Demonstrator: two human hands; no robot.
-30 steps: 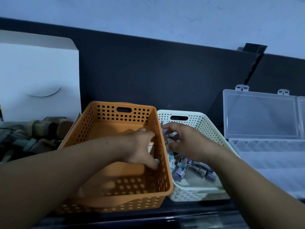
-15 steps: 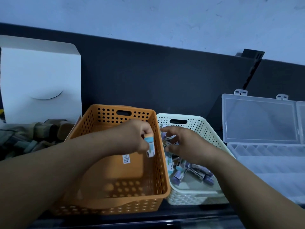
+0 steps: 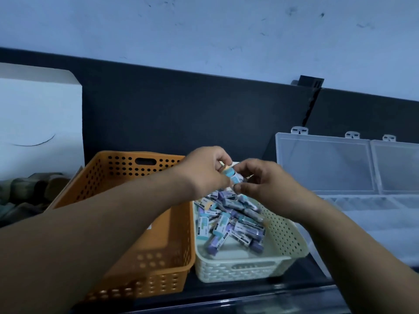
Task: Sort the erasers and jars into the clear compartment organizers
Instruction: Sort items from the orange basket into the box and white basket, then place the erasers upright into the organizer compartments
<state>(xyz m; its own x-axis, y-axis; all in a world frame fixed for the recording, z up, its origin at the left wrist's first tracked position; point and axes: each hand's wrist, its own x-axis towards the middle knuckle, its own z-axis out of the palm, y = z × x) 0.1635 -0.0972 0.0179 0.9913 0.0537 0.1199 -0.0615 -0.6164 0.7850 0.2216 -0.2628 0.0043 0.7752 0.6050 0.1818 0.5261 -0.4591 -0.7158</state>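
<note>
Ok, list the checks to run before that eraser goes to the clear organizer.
1. Eraser gripped: ok, the left hand and right hand both pinch it above the white basket.
2. Single eraser in hand: cannot tell, fingers hide part of it.
3. Clear organizer open: ok, its lid stands upright.
4. Compartments free: cannot tell, too blurred.
5. Path rightward: ok, nothing stands between basket and organizer.
</note>
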